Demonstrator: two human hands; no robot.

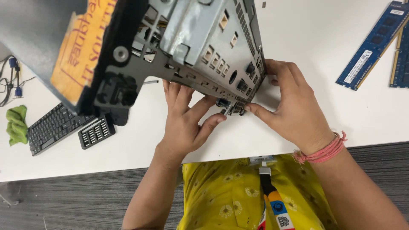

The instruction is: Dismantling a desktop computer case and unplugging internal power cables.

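While the grey metal computer chassis stands tilted on the white table, its bottom corner close to the near edge, I have both hands at that corner. My left hand lies under the perforated metal side, fingers spread and pressed up against it, the thumb reaching toward a small black fitting at the corner — touching rather than clasping. My right hand cups the corner from the other side, fingers bent over the metal edge and thumb stretched in to the same fitting; whether it truly pinches anything I cannot tell. A pink thread band circles my right wrist. Toward the left edge of the table lie a black keyboard and a green cloth. Near the far right corner lie blue memory modules — well apart from my hands.
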